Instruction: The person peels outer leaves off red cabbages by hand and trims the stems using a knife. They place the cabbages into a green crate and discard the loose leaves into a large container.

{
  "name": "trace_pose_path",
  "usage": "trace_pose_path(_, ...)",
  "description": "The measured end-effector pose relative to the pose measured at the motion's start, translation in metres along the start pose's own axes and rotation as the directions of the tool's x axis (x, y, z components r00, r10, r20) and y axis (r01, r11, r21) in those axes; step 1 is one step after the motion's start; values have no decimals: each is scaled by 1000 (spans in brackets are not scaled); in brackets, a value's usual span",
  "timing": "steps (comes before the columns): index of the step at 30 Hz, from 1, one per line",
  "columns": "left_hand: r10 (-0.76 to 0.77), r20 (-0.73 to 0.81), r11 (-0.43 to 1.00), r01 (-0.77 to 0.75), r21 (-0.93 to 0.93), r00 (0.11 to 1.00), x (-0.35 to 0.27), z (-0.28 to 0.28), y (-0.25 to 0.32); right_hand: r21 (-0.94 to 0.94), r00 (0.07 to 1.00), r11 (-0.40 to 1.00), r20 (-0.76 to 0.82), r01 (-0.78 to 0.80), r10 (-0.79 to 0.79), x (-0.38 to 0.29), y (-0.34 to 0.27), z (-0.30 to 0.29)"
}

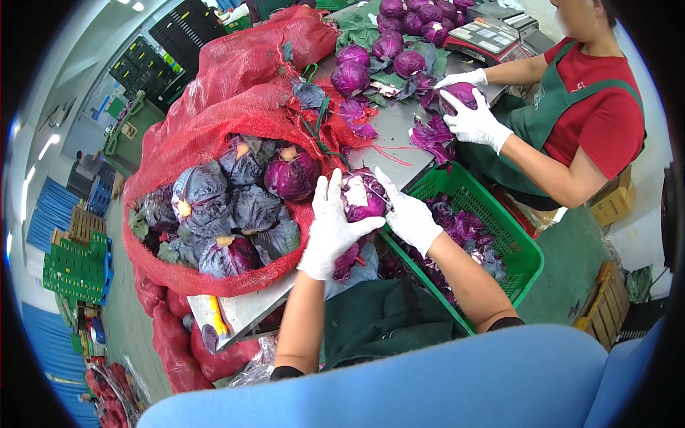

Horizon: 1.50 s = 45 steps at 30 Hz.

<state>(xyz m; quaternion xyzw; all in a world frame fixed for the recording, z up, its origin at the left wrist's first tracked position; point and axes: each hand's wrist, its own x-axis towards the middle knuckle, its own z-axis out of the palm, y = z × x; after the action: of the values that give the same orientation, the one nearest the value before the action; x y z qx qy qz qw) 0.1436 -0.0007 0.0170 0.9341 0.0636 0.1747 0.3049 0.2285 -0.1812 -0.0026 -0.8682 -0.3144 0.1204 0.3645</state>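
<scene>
Between my two white-gloved hands is a red cabbage (370, 206) with a pale cut patch facing up. My left hand (333, 227) cups it from the left, thumb along its lower side. On its other side, my right hand (411, 216) has its fingers against the cabbage; a thin pale line by these fingers is too fine to identify. Just left of my hands, an open red mesh sack (214, 282) lies on the metal table (393, 158), full of red cabbages (293, 172) with dark outer leaves. Below my right forearm stands a green plastic crate (527, 267) of loose purple leaves (465, 231).
Across the table a co-worker in white gloves (476, 120) holds another red cabbage (460, 97). Trimmed cabbages (350, 77) are piled beside a scale (484, 38). A yellow-handled tool (218, 316) lies at the table's near-left corner. More filled red sacks (179, 348) sit below.
</scene>
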Motion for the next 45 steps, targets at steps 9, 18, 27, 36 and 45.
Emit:
trace_pose_path(9,-26,-176,998,34,47,984,-5,28,7,-246,986,961,-72,126,-148,2,4,-1)
trace_pose_path(18,-57,-154,994,71,86,986,5,27,4,-392,992,920,-100,31,-76,14,-8,-2)
trace_pose_path(27,-12,-97,995,22,101,995,-1,23,10,-41,953,970,180,-241,244,91,40,-37)
trace_pose_path(36,104,-47,940,-113,-323,993,-25,-3,-54,737,826,442,279,-511,491,-12,133,-2)
trace_pose_path(45,143,36,786,-92,-611,989,1,11,-36,410,954,906,-213,-108,210,-16,28,-20)
